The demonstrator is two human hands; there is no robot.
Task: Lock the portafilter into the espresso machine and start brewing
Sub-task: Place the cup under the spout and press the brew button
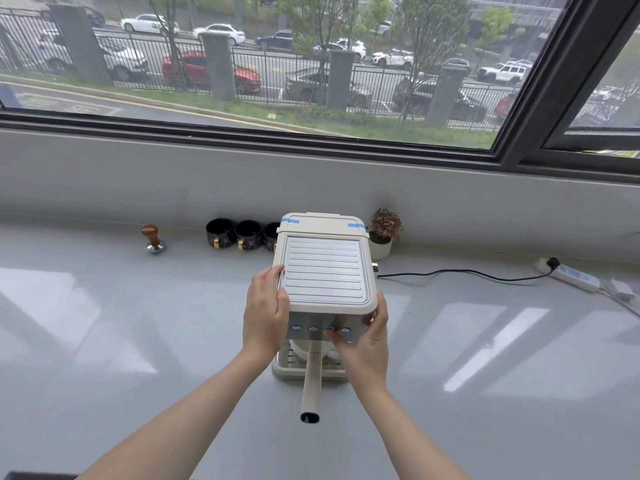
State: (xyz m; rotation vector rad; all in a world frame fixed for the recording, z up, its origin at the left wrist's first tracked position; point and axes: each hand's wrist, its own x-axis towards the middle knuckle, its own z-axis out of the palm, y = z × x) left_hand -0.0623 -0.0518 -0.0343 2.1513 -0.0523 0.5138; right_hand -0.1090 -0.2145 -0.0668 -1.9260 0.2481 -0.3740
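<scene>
Machine (pixel 325 268) 1 | portafilter (pixel 311 382) 1 | cups (pixel 248 233) 3 | left hand (pixel 265 315) grip clamped on machine | right hand (pixel 365 336) grip apart, thumb on buttons (pixel 320 329) 4

Grey counter (pixel 138 341): espresso machine (pixel 325 268), tamper (pixel 154 239), cups (pixel 247 233), plant pot (pixel 381 245), power strip (pixel 575 277).

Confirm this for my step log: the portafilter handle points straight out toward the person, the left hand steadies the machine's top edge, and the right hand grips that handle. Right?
Not quite. In the head view the right hand is at the button row on the espresso machine, not on the portafilter handle, which sticks out untouched. The left hand does steady the top edge.
</scene>
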